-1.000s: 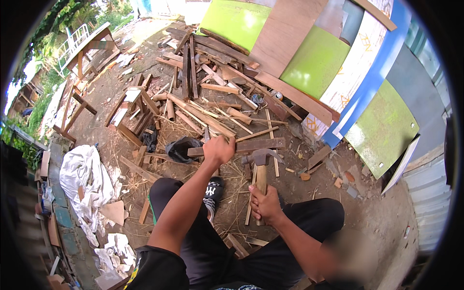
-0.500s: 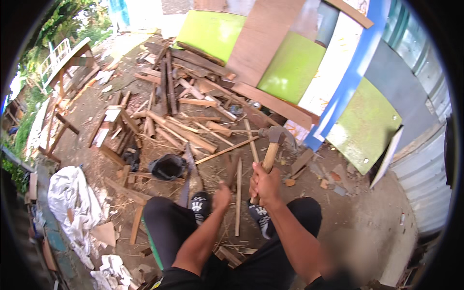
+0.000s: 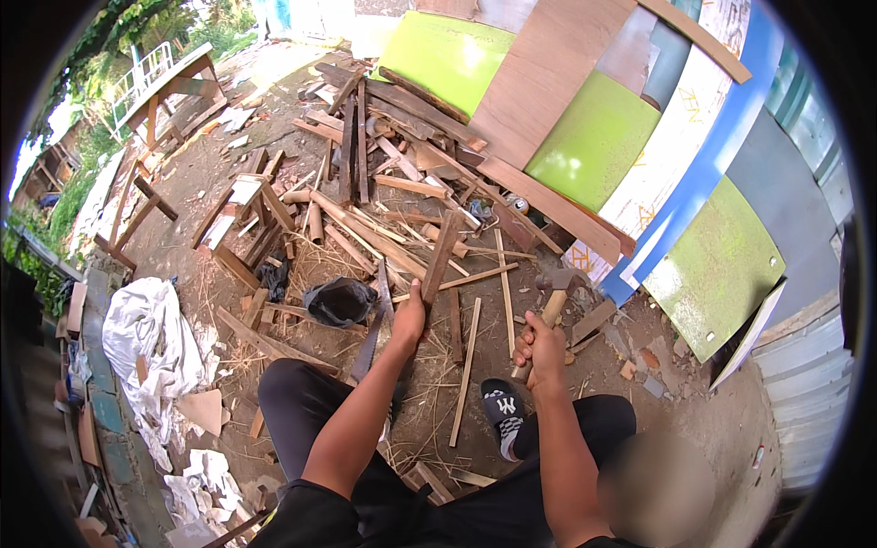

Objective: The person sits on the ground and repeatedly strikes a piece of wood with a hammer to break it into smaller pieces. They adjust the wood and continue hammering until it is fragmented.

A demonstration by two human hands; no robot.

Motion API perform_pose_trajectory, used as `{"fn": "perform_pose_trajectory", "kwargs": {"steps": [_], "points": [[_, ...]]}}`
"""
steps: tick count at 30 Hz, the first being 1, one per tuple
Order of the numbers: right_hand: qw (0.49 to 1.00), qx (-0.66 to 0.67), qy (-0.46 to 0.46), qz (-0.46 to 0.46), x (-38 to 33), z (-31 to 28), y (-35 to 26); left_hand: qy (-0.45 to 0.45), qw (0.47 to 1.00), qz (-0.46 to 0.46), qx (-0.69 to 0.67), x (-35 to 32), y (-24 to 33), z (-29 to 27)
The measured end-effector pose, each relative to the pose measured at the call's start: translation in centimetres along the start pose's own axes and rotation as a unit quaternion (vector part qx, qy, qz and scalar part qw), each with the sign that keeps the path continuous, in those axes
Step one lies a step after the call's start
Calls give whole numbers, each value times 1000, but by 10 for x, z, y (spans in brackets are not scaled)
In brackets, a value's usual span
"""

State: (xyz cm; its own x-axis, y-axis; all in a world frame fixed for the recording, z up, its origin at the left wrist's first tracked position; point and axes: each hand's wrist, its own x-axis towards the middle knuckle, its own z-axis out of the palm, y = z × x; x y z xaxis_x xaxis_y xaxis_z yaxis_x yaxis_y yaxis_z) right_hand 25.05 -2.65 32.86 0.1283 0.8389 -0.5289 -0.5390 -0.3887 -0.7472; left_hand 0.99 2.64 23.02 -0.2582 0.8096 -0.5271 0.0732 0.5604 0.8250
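Note:
My left hand (image 3: 410, 317) is closed around the lower part of a short brown wooden board (image 3: 442, 254), which stands tilted upward over the scrap pile. In my right hand (image 3: 541, 350) is a claw hammer (image 3: 553, 307), gripped by its wooden handle with the metal head upward and away from me. Hammer and board are apart. A saw blade (image 3: 367, 347) lies beside my left forearm, partly hidden. Between my hands, a thin wooden strip (image 3: 466, 373) and a short dark wood piece (image 3: 456, 325) lie on the ground.
A black bucket (image 3: 339, 302) stands left of my left hand. Beyond it spreads a heap of scrap wood (image 3: 365, 239). Green panels (image 3: 594, 142) and a long brown board (image 3: 548, 87) lean at the back. White cloth (image 3: 151, 333) lies at left; corrugated metal sheeting (image 3: 795, 402) borders the right.
My left hand, blurred and lower before, has come up and forward with the brown board raised in it. The hammer stays in my right hand. The whole view has shifted.

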Motion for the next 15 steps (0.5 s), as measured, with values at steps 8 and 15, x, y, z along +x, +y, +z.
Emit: {"fn": "perform_pose_trajectory", "kwargs": {"steps": [8,15], "points": [[993,31,-64,-89,-30,16,-29,-187,980,-61,16,-77,48,-21],[971,126,-127,-160,-46,12,-47,-393,908,-141,38,-137,62,-25]]}}
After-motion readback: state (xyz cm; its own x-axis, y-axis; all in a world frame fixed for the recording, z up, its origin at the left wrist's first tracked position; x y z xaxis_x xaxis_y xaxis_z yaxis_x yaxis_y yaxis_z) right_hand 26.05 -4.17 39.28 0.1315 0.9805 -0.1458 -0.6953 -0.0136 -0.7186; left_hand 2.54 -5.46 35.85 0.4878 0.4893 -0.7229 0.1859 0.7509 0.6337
